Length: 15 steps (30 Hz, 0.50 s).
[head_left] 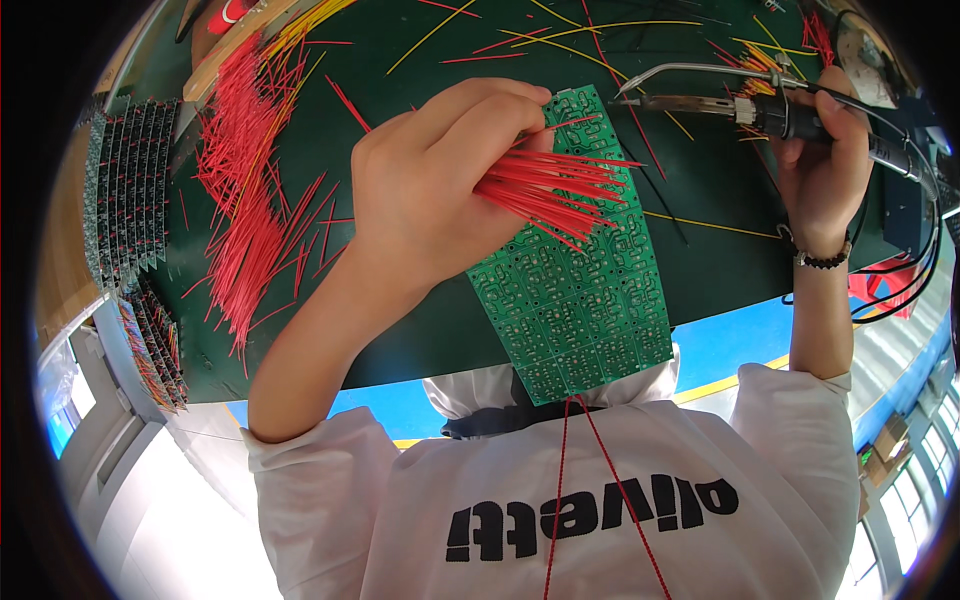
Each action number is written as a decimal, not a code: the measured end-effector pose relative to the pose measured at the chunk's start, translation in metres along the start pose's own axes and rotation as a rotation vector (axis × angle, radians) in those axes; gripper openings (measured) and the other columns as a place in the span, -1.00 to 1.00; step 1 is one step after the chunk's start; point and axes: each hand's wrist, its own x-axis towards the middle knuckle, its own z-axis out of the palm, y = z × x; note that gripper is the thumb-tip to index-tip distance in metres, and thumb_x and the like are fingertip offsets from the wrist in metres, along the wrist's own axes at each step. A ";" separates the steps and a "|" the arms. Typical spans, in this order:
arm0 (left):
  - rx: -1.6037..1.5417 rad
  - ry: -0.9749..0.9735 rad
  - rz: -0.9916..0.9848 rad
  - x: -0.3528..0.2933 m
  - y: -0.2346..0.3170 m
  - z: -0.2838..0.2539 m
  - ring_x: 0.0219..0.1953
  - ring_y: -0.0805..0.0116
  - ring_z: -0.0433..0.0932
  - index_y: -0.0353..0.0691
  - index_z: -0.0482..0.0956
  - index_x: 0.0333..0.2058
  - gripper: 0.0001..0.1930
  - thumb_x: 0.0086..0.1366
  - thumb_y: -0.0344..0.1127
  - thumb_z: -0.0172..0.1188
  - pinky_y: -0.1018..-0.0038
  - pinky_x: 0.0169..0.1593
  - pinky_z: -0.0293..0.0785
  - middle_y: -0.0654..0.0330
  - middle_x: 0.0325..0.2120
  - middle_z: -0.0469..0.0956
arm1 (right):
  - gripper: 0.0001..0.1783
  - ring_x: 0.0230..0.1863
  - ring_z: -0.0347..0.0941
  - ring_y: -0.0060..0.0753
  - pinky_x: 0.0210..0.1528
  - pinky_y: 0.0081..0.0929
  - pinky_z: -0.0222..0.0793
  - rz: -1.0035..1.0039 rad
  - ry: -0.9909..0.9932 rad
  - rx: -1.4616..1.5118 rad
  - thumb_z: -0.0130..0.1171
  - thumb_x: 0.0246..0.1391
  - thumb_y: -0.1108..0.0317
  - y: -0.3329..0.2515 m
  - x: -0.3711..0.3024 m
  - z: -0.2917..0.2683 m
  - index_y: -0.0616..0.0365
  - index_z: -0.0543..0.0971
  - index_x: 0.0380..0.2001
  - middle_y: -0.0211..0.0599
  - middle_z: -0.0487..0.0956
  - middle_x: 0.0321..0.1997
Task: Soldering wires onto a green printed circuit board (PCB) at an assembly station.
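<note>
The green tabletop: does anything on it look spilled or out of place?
Slightly: several loose yellow wires lie scattered at odd angles, apart from the dense red wire pile on the left. No damage is evident.

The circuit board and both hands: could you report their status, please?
Left hand gripping red wire bundle over green circuit board. Right hand holding soldering iron, pointed toward board. Bundle hides part of board.

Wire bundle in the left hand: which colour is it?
The wire bundle is red, clearest in the head view.
</note>
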 end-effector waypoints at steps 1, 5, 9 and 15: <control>-0.004 0.001 0.003 0.000 0.000 0.000 -0.44 0.32 0.52 -0.31 0.43 -0.50 -0.83 -0.13 -0.58 0.22 0.60 -0.42 0.43 0.08 -0.46 0.52 | -0.76 -0.75 0.22 -0.61 -0.67 -0.70 0.13 0.005 -0.135 0.045 -0.06 -0.06 0.28 0.000 0.003 -0.004 0.29 0.43 -0.51 -0.29 0.42 -0.62; -0.001 0.007 0.003 0.000 0.001 0.001 -0.44 0.32 0.52 -0.31 0.43 -0.51 -0.83 -0.13 -0.58 0.22 0.61 -0.43 0.42 0.08 -0.46 0.52 | -0.76 -0.74 0.23 -0.61 -0.67 -0.70 0.14 -0.001 -0.162 0.010 -0.04 -0.06 0.28 0.001 0.002 -0.008 0.29 0.43 -0.49 -0.25 0.47 -0.57; 0.002 0.009 0.008 0.000 0.000 0.000 -0.44 0.32 0.52 -0.30 0.43 -0.51 -0.83 -0.13 -0.58 0.22 0.61 -0.43 0.42 0.08 -0.46 0.52 | -0.76 -0.74 0.23 -0.61 -0.67 -0.70 0.14 -0.016 -0.176 -0.144 -0.04 -0.06 0.28 -0.009 -0.009 0.013 0.29 0.43 -0.49 -0.26 0.47 -0.57; 0.007 0.010 0.009 -0.001 0.000 0.001 -0.44 0.32 0.52 -0.30 0.43 -0.50 -0.82 -0.13 -0.58 0.22 0.61 -0.44 0.43 0.09 -0.46 0.52 | -0.83 -0.76 0.31 -0.61 -0.79 -0.74 0.10 -0.026 -0.108 -0.130 0.06 -0.14 0.30 -0.012 -0.013 0.020 0.20 0.43 -0.54 -0.38 0.40 -0.70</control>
